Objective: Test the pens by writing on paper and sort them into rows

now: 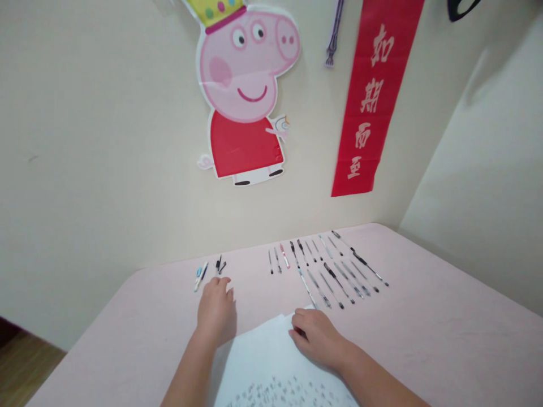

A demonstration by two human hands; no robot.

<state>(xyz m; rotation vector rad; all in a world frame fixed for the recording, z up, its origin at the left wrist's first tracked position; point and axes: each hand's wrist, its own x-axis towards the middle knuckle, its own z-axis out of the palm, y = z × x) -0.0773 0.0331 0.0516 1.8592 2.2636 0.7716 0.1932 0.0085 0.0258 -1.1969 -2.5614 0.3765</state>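
My left hand (215,305) lies on the pink table (424,328), fingers curled down, just in front of two small black pen parts (220,265). Whether it holds anything is hidden. My right hand (316,334) rests with its fingers bent on the top edge of a white sheet of paper (263,362) covered in handwriting. A row of several pens (331,268) lies side by side beyond the right hand. A blue-and-white pen (200,276) lies to the left of the black parts.
The table stands in a corner against a cream wall. On the wall hang a cartoon pig sticker (246,90) and a red banner with characters (373,96). Wooden floor (25,362) shows at lower left.
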